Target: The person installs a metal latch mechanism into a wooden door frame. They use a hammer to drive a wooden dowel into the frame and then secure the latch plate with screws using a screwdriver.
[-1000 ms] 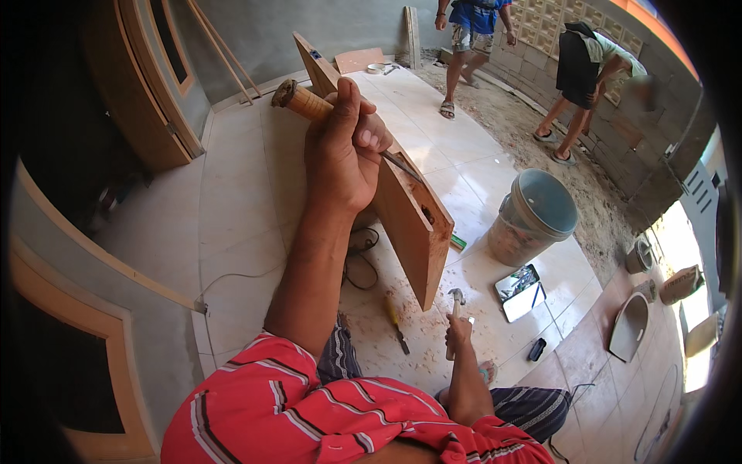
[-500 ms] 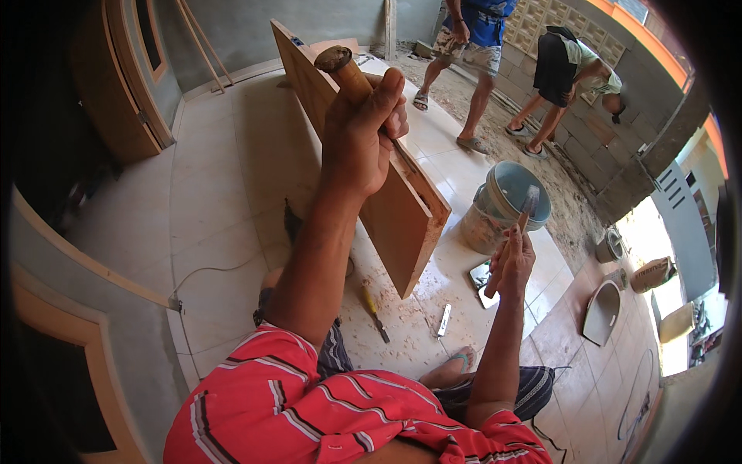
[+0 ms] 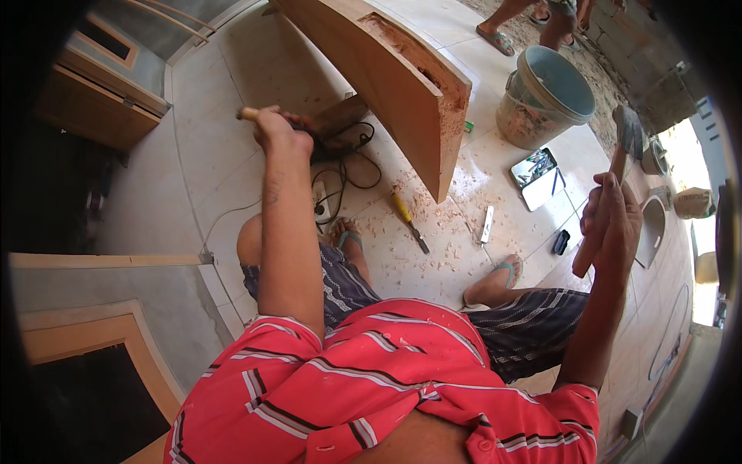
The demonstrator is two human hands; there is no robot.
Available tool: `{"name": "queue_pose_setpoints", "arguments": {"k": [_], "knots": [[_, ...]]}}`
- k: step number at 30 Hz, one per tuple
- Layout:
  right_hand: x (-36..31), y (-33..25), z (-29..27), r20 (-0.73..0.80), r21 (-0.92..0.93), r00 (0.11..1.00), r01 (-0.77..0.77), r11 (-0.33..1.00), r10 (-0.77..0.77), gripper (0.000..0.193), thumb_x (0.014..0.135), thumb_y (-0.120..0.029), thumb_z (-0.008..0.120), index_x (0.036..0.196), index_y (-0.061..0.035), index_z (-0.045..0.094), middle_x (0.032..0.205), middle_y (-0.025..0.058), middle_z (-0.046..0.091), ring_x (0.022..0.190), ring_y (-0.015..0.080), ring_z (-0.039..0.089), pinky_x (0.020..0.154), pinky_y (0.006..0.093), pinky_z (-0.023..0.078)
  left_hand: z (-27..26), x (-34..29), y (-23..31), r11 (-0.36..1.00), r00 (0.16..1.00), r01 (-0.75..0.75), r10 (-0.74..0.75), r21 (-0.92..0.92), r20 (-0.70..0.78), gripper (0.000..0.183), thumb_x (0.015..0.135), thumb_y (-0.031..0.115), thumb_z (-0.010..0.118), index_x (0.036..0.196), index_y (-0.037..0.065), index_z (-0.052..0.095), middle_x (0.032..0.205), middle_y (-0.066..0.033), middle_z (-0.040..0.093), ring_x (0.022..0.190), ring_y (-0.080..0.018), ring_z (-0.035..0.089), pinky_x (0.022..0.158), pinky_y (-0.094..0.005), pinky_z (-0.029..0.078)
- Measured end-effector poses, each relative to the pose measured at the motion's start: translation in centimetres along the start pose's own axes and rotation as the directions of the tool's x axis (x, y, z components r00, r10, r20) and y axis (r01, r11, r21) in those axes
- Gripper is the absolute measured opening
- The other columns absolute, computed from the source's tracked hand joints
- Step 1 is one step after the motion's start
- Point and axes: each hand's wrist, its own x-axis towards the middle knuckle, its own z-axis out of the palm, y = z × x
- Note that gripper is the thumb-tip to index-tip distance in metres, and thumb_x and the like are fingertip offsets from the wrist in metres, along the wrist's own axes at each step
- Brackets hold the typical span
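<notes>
My left hand is closed round a wooden-handled chisel, whose handle end sticks out to the left; its blade cannot be made out. Out to the right, my right hand grips a hammer by its wooden handle, the metal head up. Between the hands a wooden door panel stands on its long edge, with a long recess cut into its upper edge. A second chisel, yellow-handled, lies on the floor among wood shavings.
A dirty bucket stands right of the panel. Near it lie a flat case, a white strip-shaped object and a small dark object. A black cord loops by a white socket block. Another person's legs show at the back.
My left hand has swung down and left, away from the panel's upper edge, with the chisel. My right hand has moved right with the hammer. The view has tilted down.
</notes>
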Motion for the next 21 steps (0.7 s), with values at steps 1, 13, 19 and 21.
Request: {"name": "queue_pose_setpoints", "arguments": {"k": [1, 13, 19, 21], "knots": [[-0.5, 0.6, -0.8, -0.038, -0.029, 0.999, -0.020, 0.999, 0.019, 0.030, 0.105, -0.031, 0.066, 0.107, -0.0012, 0.067, 0.071, 0.0008, 0.058, 0.053, 0.0074, 0.054, 0.045, 0.0218, 0.042, -1.2, 1.6, -4.3, 0.992, 0.996, 0.048, -0.038, 0.121, -0.082, 0.006, 0.093, 0.016, 0.048, 0.097, 0.013, 0.049, 0.079, -0.0027, 0.048, 0.066, -0.0174, 0.048, 0.060, -0.0399, 0.044], [-1.4, 0.9, -2.2, -0.147, 0.000, 0.988, -0.049, 0.999, 0.048, 0.026, 0.105, -0.028, 0.064, 0.102, -0.0018, 0.063, 0.064, 0.0017, 0.054, 0.046, 0.0075, 0.049, 0.041, 0.0227, 0.039, -22.2, 11.2, -41.4, 0.399, 0.933, 0.348, -0.055, 0.848, -0.357, 0.055, 0.099, 0.029, 0.066, 0.147, 0.012, 0.044, 0.149, -0.0201, 0.050, 0.112, -0.0389, 0.068, 0.071, -0.0513, 0.064], [-1.4, 1.9, -2.8, -0.215, -0.202, 0.976, -0.062, 0.978, 0.018, 0.020, 0.103, -0.022, 0.062, 0.102, -0.0024, 0.066, 0.073, 0.0068, 0.060, 0.058, 0.0166, 0.054, 0.050, 0.0309, 0.044, -18.0, 5.3, -39.3, -0.193, 0.994, -0.097, -0.065, 0.976, 0.086, 0.058, 0.100, 0.040, 0.061, 0.147, 0.010, 0.044, 0.147, -0.0235, 0.052, 0.130, -0.0403, 0.058, 0.099, -0.0479, 0.055], [-1.3, 1.9, -2.8, -0.208, -0.282, 0.978, -0.061, 0.957, 0.001, 0.018, 0.102, -0.020, 0.062, 0.102, -0.0028, 0.067, 0.076, 0.0087, 0.062, 0.063, 0.0204, 0.057, 0.054, 0.0341, 0.046, -15.5, 3.8, -37.3, -0.160, 0.991, -0.060, -0.127, 0.985, 0.040, 0.059, 0.100, 0.042, 0.059, 0.147, 0.010, 0.044, 0.147, -0.0248, 0.052, 0.136, -0.0398, 0.054, 0.104, -0.0457, 0.052]]}}
